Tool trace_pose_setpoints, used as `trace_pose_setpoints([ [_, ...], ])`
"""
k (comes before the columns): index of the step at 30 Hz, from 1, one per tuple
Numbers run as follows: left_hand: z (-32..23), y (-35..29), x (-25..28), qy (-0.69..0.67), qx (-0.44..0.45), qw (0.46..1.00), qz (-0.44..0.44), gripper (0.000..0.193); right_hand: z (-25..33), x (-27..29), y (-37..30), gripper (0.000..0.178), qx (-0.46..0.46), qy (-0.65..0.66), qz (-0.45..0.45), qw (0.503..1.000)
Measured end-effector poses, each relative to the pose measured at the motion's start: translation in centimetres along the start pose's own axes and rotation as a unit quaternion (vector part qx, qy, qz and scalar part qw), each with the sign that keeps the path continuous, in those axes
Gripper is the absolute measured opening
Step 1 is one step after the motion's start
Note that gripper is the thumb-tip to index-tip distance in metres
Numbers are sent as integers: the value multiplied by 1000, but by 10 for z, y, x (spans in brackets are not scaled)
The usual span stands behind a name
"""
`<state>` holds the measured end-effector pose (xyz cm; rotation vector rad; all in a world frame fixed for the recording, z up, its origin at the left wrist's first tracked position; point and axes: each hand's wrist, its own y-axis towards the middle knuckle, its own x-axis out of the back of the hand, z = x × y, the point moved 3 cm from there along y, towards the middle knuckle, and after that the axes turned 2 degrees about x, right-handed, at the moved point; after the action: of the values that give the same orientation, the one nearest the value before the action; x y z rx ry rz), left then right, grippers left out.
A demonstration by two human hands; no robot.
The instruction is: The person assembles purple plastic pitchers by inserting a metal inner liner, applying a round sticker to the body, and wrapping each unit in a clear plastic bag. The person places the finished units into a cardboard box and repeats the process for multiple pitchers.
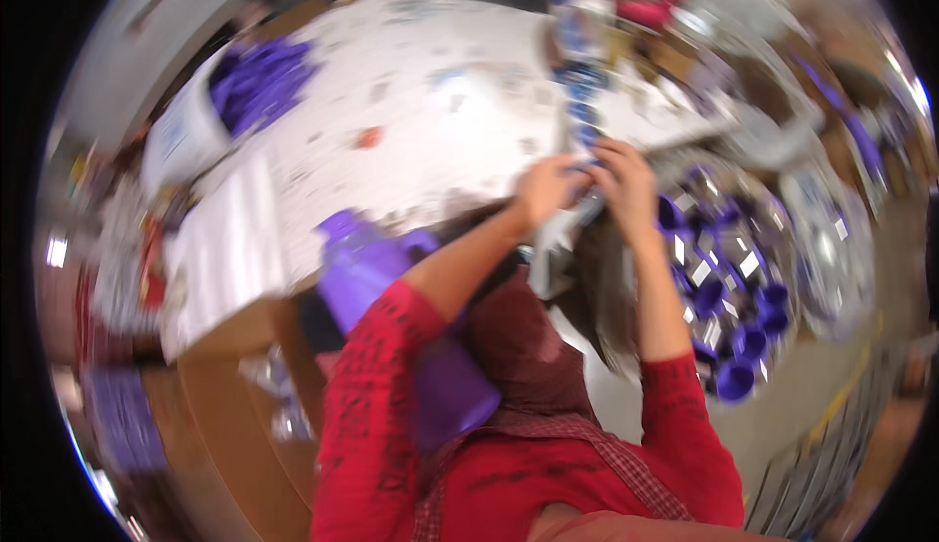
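My left hand (pixel 551 191) and my right hand (pixel 627 182) come together at the table's near right edge, fingers closed in a pinch. They meet at the near end of a narrow row of blue and white pieces (pixel 581 102) running away from me; blur hides whether it is one strip. What the fingers hold between them I cannot make out. A purple plastic jug-shaped body (pixel 357 273) with a short neck and a handle lies tilted across my lap, partly covered by my left forearm.
The white, stained table (pixel 421 82) spreads ahead. At its far left, a white sack (pixel 186 141) spills purple pieces (pixel 259 82). On the right, a clear bag (pixel 831 239) sits beside several purple cup-like parts (pixel 734 288). A cardboard box (pixel 230 415) stands at lower left.
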<state>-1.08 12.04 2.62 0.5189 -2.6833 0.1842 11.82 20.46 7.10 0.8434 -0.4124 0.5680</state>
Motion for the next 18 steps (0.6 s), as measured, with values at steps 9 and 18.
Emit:
trace_pose_setpoints([
  [9, -7, 8, -9, -37, -28, 993, -112, 18, -18, -2, -8, 10, 20, 35, -42, 998],
  [18, -48, -80, 85, 8, -94, 990, -102, 47, 15, -14, -168, 17, 102, -113, 91, 984],
])
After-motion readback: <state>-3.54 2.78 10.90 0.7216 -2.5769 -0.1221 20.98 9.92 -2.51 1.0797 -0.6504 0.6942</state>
